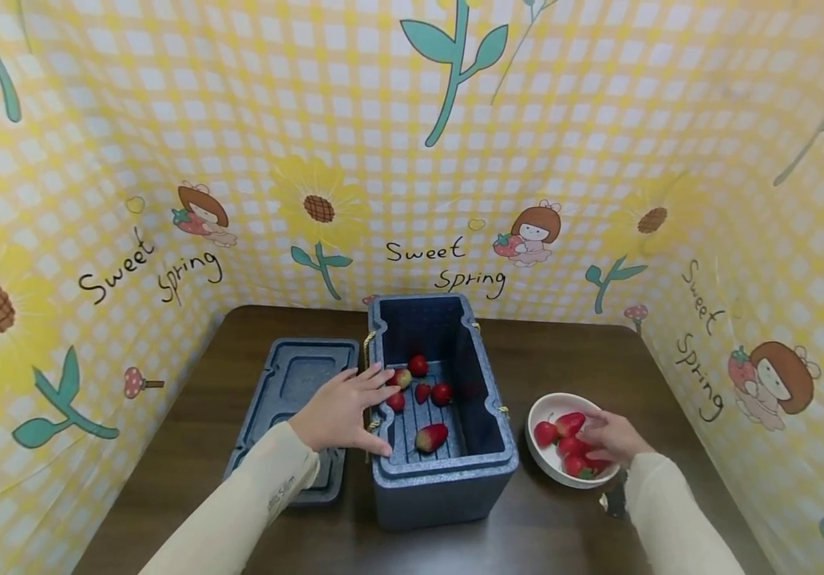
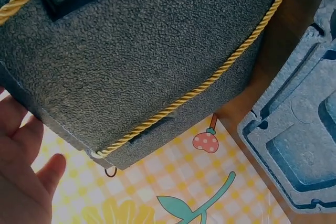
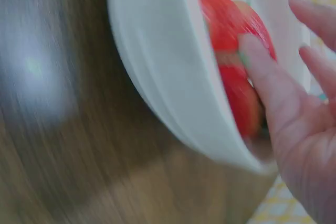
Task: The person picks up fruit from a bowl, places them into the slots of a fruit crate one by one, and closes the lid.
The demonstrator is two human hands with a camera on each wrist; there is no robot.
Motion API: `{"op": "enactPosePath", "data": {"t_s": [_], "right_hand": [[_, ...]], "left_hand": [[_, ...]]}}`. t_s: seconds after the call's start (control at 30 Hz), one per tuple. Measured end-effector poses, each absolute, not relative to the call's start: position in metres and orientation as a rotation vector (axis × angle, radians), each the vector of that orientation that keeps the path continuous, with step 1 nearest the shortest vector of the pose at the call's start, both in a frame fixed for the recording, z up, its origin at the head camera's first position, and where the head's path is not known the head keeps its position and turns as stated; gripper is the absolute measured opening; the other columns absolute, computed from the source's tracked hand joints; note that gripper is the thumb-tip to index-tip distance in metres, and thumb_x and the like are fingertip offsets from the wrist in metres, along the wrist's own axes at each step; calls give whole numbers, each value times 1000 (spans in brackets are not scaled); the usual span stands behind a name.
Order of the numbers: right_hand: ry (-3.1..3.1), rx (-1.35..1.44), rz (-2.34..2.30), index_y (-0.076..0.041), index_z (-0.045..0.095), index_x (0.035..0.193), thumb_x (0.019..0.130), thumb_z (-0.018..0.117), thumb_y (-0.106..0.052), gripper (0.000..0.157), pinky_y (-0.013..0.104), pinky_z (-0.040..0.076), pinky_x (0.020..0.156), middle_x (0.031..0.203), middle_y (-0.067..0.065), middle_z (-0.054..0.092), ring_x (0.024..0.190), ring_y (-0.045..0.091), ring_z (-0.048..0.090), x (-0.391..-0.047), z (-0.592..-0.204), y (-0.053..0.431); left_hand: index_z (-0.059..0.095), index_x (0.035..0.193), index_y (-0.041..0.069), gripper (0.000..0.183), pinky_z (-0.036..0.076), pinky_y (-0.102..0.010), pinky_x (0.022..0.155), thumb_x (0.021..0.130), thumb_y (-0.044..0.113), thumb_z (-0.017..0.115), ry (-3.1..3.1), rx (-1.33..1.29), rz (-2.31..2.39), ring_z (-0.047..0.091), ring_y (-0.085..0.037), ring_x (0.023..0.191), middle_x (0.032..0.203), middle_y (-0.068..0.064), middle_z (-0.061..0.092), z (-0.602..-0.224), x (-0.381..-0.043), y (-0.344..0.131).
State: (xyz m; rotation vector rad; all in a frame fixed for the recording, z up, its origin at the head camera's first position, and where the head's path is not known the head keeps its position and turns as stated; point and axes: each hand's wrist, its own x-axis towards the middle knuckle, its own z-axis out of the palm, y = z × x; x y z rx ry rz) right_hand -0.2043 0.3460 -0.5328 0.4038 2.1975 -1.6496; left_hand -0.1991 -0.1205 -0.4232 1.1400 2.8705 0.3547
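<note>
A dark blue-grey foam box (image 1: 444,471) stands lidless on the table, with several strawberries (image 1: 431,438) lying on its ribbed floor. My left hand (image 1: 343,407) rests on the box's left rim, fingers spread and reaching over the edge. To the right, a white bowl (image 1: 544,459) holds several more strawberries (image 1: 570,443). My right hand (image 1: 615,438) is at the bowl's right side, its fingers reaching in over the fruit. In the right wrist view the thumb (image 3: 262,61) lies against the strawberries (image 3: 226,22), the other fingers stand apart, and no berry is lifted.
The box's foam lid (image 1: 304,375) lies flat on the table (image 1: 189,447), left of the box. Gold cord (image 2: 210,80) runs along the box's side. A small dark object (image 1: 613,501) lies by the right wrist. Yellow checked cloth (image 1: 412,176) walls the table at the back and sides.
</note>
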Motion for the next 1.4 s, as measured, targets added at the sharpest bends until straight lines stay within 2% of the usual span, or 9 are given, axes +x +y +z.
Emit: {"op": "enactPosePath", "data": {"t_s": [0.27,0.37,0.53,0.67,0.8,0.93,1.03,1.27,1.4], "right_hand": [[2258,629,-1743,15,27,141,88,63,-6,68,40,57,73,130,38,36,93,35,58,-211,-545,329],[2280,653,-1734,13,36,137,85,68,-6,64,38,57,68,118,35,46,81,30,61,-214,-546,321],[2234,521,-1787,13,44,123,83,68,-3,49,37,57,59,90,15,59,67,23,63,-216,-553,311],[2204,442,-1776,10,43,129,85,65,-4,50,38,57,59,95,14,61,74,24,63,-216,-560,308],[2257,429,-1690,5,46,134,83,71,-12,60,37,57,61,102,16,60,77,24,61,-220,-563,306],[2322,421,-1604,4,50,130,82,72,-17,58,31,49,52,84,8,63,61,20,57,-225,-564,301],[2337,400,-1605,7,49,129,82,70,-13,55,30,44,49,75,4,61,55,18,53,-227,-566,299],[2232,340,-1643,5,44,131,80,73,-12,62,34,51,54,89,10,62,62,20,64,-227,-564,296],[2211,312,-1630,6,42,132,78,73,-8,64,31,51,52,93,12,60,60,19,64,-226,-557,295]], "left_hand": [[57,134,9,88,34,-57,103,68,65,72,2881,1165,324,37,-32,136,145,-11,45,-424,-200,-119],[57,134,9,88,32,-58,104,68,64,73,2877,1156,337,36,-32,136,145,-12,45,-424,-200,-120],[58,134,9,86,32,-58,104,68,62,73,2886,1164,344,36,-32,136,145,-13,44,-425,-200,-122],[58,133,9,85,32,-58,104,68,62,73,2882,1180,351,36,-32,136,145,-13,45,-424,-199,-122],[58,134,9,86,32,-58,104,68,62,73,2877,1160,346,36,-32,136,145,-13,44,-424,-199,-121],[58,133,9,84,30,-57,106,68,60,74,2879,1134,360,35,-31,137,146,-12,44,-423,-198,-121],[58,133,8,84,30,-57,106,69,60,74,2878,1134,367,36,-31,137,146,-13,44,-421,-197,-122],[59,132,8,83,30,-57,105,69,59,74,2877,1133,389,36,-32,136,145,-13,44,-421,-197,-122],[59,132,8,84,31,-57,105,70,62,72,2880,1137,368,36,-32,136,145,-13,44,-422,-197,-122]]}}
